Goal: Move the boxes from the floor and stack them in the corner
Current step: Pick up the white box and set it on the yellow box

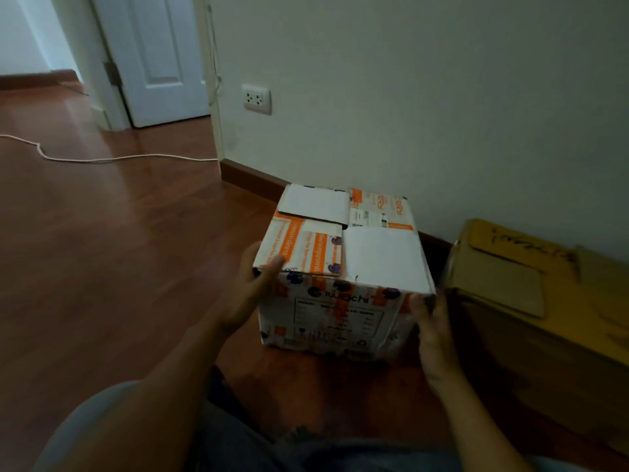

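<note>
A white cardboard box with orange tape and dark print (343, 267) sits low near the wall, its top flaps folded shut. My left hand (253, 291) presses against its left side, thumb over the top edge. My right hand (434, 332) grips its right lower corner. I cannot tell whether the box rests on the wooden floor or hangs just above it. To its right stands a larger brown cardboard box (531, 301) with handwriting on top, close beside the white one.
The white wall with a socket (257, 98) and dark skirting board runs behind the boxes. A white door (153, 59) stands open at the back left. A white cable (102, 159) lies across the wooden floor (102, 250). My knees show at the bottom.
</note>
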